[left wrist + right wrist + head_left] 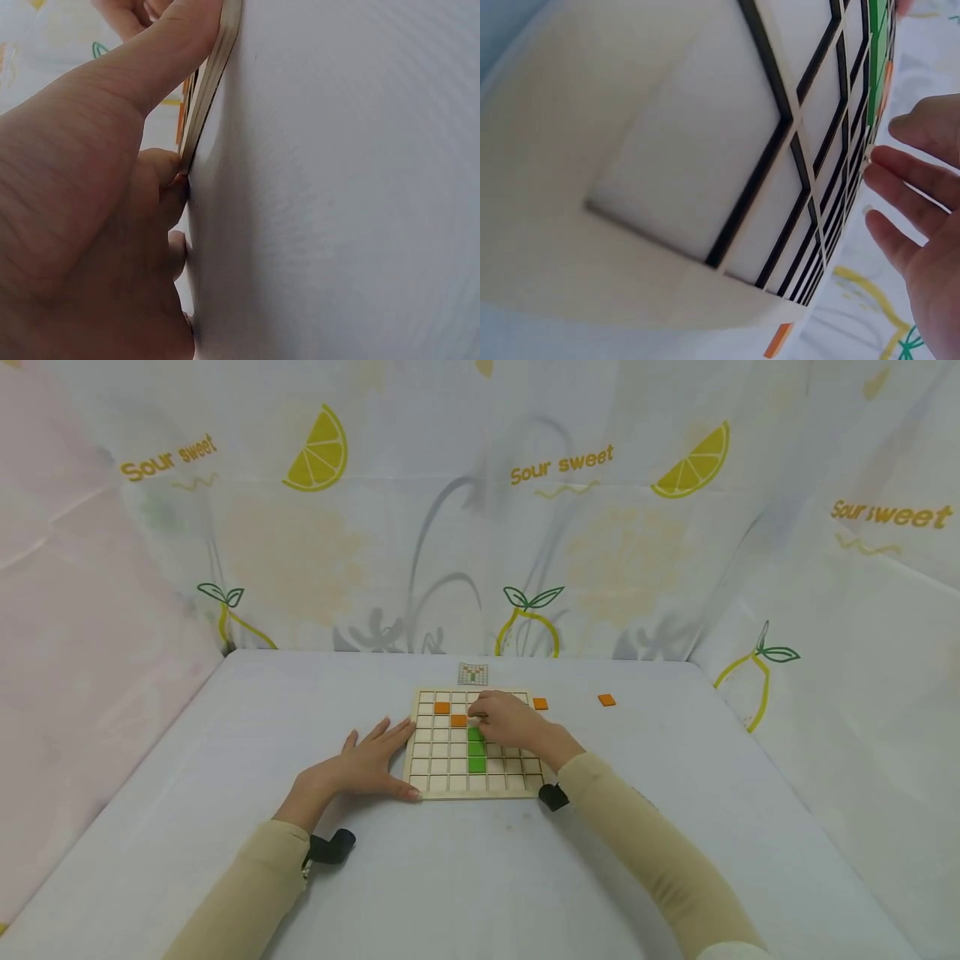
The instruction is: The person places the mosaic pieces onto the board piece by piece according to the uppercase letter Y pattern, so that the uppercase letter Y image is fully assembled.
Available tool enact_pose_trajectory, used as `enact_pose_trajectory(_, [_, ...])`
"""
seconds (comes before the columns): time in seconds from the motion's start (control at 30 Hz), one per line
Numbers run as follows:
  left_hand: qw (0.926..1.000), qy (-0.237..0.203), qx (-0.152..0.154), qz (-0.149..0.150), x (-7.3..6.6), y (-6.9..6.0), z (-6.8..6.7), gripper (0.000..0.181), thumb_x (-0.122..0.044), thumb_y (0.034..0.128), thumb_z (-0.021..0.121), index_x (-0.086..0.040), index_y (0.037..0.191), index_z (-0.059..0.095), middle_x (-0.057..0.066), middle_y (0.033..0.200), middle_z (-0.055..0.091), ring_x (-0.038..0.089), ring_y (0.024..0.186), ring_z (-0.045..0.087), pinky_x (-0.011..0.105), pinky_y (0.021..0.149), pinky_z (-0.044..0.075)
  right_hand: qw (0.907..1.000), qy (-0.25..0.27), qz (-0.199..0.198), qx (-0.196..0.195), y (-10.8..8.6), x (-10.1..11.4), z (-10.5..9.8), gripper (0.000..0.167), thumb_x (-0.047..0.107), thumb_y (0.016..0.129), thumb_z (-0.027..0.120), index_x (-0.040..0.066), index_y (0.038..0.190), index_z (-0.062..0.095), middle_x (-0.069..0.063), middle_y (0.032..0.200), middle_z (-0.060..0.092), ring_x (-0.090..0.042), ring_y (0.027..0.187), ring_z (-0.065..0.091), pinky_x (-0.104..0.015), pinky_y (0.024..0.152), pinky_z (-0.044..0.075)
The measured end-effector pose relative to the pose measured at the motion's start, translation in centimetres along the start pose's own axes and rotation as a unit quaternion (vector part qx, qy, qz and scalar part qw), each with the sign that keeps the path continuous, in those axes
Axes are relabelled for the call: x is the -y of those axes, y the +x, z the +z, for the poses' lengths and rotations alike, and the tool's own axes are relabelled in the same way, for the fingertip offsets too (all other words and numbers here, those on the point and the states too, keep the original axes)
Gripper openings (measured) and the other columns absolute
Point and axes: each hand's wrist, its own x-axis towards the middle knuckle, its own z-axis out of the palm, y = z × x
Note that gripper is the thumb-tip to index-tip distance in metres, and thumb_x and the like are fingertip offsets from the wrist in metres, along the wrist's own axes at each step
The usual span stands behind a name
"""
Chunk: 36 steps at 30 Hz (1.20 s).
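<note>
In the head view a pale wooden grid board lies on the white table. Two orange square tiles sit diagonally in its cells, and a column of green tiles runs down the middle. My left hand is spread at the board's left side, fingertips and thumb touching its edge and corner. My right hand reaches over the board, its fingertips just above the top green tile. In the right wrist view, thumb and fingers are apart, with no tile visible between them; part of the board is hidden beneath this hand.
Behind the board lies a small pattern card with a coloured grid. To the right are one orange tile beside the board and another orange tile farther out. Printed curtains stand around the table.
</note>
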Motion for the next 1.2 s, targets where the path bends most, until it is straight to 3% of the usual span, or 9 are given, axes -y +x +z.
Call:
enact_pose_trajectory(0.17, [1.0000, -0.003, 0.001, 0.003, 0.0, 0.0, 0.0, 0.121, -0.063, 0.0709, 0.080, -0.012, 0.160, 0.016, 0.008, 0.169, 0.013, 0.041, 0.155, 0.001, 0.075, 0.115, -0.003, 1.0000, -0.002, 0.009, -0.002, -0.3, -0.2, -0.3, 0.029, 0.002, 0.095, 0.053, 0.010, 0.115, 0.073, -0.003, 0.108, 0.068, -0.014, 0.094, 0.058, -0.030, 0.086, 0.052])
enact_pose_trajectory(0.77, [1.0000, -0.001, 0.004, -0.003, 0.3, 0.3, 0.2, 0.123, -0.066, 0.0696, 0.079, -0.013, 0.161, 0.015, 0.008, 0.169, 0.012, 0.041, 0.155, -0.001, 0.075, 0.115, -0.005, 0.9997, -0.003, -0.002, -0.022, -1.5, -1.4, -0.5, 0.029, 0.000, 0.096, 0.052, 0.006, 0.117, 0.072, -0.009, 0.116, 0.070, -0.022, 0.109, 0.065, -0.035, 0.096, 0.054])
enact_pose_trajectory(1.2, [1.0000, -0.002, 0.006, -0.004, 0.3, 0.3, 0.2, 0.124, -0.067, 0.0692, 0.078, -0.013, 0.161, 0.015, 0.007, 0.169, 0.011, 0.040, 0.156, -0.001, 0.074, 0.115, -0.005, 0.9996, -0.017, 0.009, -0.021, -2.1, -2.3, -0.8, 0.025, 0.005, 0.097, 0.055, 0.008, 0.113, 0.073, -0.005, 0.108, 0.069, -0.017, 0.097, 0.063, -0.033, 0.087, 0.054])
